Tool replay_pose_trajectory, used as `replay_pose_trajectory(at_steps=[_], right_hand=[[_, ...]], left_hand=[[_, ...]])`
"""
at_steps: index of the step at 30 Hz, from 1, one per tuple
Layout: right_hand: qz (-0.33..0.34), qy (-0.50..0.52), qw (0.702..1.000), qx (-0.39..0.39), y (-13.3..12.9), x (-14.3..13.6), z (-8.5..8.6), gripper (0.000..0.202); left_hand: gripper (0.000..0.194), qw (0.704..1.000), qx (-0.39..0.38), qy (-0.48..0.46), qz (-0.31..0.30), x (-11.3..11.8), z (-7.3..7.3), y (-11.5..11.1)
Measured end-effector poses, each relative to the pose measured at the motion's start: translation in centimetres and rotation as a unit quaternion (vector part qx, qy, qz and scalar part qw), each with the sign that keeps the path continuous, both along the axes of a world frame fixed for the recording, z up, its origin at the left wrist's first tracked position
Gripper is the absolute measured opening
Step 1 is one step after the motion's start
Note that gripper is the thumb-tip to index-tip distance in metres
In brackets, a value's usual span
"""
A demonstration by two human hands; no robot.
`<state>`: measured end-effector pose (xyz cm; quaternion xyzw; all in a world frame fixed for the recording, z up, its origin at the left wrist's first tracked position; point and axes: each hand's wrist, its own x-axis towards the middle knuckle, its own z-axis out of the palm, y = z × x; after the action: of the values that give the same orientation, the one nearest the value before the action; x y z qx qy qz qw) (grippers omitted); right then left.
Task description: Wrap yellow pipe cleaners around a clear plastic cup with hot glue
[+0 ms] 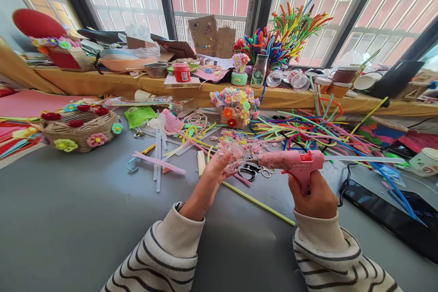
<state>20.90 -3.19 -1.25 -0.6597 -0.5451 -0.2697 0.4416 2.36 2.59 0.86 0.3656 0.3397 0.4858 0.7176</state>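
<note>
My right hand [315,197] is wrapped round the handle of a pink hot glue gun [290,160], which points left. A long clear glue stick [362,159] sticks out of its back end. In my left hand [215,175] is a small clear plastic cup [235,156], gripped between thumb and fingers. The gun's nozzle is at the cup's right side; whether it touches cannot be made out. Behind the cup lie black-handled scissors [249,172] and pink and yellow scraps [236,139]. A yellow-green pipe cleaner [260,203] lies just beneath both hands.
Left on the grey table stands a twine basket [80,130] with fuzzy flowers, near loose glue sticks [158,159]. A small flower basket [235,109] and a heap of pipe cleaners [308,130] are at the back. A black device [383,214] lies right, a paper cup [424,162] beyond.
</note>
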Motion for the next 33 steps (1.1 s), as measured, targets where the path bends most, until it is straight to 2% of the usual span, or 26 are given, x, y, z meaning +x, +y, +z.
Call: replay_pose_trajectory(at_steps=[33], right_hand=[[-0.011,-0.001,1.000,-0.007,0.09,0.30,0.03,0.019]], left_hand=[[0.046,1.000,0.010,0.013,-0.008,0.03,0.33,-0.14]])
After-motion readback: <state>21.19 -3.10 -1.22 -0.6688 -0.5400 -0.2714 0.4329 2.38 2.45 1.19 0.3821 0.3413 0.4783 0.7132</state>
